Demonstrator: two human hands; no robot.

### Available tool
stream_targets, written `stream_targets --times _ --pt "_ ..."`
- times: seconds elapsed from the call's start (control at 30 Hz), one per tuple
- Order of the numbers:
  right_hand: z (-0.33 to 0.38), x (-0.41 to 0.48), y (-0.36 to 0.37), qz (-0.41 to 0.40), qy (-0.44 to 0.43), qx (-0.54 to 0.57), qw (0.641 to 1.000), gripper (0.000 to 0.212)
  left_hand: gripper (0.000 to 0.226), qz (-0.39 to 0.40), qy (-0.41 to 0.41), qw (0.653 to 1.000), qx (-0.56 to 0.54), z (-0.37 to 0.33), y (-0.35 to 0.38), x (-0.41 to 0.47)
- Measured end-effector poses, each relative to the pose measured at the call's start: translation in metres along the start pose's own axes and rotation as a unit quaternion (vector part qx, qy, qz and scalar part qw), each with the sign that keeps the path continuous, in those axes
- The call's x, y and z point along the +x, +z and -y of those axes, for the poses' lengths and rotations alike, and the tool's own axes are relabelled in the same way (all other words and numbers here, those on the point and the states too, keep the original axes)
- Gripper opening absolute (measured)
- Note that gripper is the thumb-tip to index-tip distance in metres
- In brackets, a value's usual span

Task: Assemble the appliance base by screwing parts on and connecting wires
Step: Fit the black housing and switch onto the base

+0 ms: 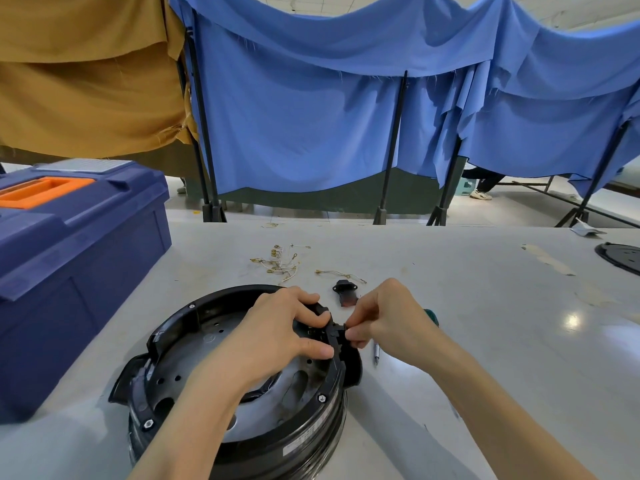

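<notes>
Left hand [280,337] clasps the appliance base [180,362] at its right rim, evidently to steady it, while right hand [384,323] pinches a small black part [341,332] there.

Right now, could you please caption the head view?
Left hand steadies the base; right hand pinches a part at its rim.

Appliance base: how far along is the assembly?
Done: rim bolts are seated on the appliance base. In hand: left hand grips the rim, right hand pinches a small black part onto it. Remaining: loose wires and a black connector lie unattached on the table.
</notes>
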State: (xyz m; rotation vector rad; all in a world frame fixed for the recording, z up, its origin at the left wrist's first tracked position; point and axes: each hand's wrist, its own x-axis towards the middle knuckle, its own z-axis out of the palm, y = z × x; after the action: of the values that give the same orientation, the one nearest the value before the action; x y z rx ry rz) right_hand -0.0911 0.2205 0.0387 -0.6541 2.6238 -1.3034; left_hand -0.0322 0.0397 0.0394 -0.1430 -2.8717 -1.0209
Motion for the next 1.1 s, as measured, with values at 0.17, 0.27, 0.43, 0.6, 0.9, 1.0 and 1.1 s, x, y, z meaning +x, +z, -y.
stream_targets --times 0.17,0.27,0.43,0.6,0.9,1.0,1.1 --pt "0.007 -0.003 0.007 -0.016 0.000 -0.021 1.000 0.007 0.028 -0.001 0.003 1.000 0.009 -0.001 0.003 0.001" --pt "0.008 -0.005 0.008 -0.016 0.007 -0.026 1.000 0.017 0.025 -0.004 -0.001 1.000 0.021 -0.001 0.005 0.002" --pt "0.014 -0.008 0.009 0.009 -0.010 -0.053 0.998 0.010 0.026 -0.006 -0.008 0.999 0.035 -0.001 0.007 0.002" --pt "0.020 -0.013 0.023 -0.030 -0.014 -0.140 0.990 0.011 0.031 -0.021 -0.016 1.000 0.013 -0.003 0.008 0.001" --pt "0.018 -0.013 -0.002 0.008 0.089 0.072 0.993 0.014 0.034 -0.011 0.008 1.000 0.009 -0.001 0.003 0.000" --pt "0.018 -0.012 0.002 -0.006 0.068 0.014 0.998 0.015 0.034 -0.012 0.011 1.000 0.019 0.000 0.004 0.001" --pt "0.022 -0.009 0.019 -0.056 0.035 -0.109 0.992 0.021 0.029 -0.019 0.010 1.000 0.023 0.000 0.008 0.002"
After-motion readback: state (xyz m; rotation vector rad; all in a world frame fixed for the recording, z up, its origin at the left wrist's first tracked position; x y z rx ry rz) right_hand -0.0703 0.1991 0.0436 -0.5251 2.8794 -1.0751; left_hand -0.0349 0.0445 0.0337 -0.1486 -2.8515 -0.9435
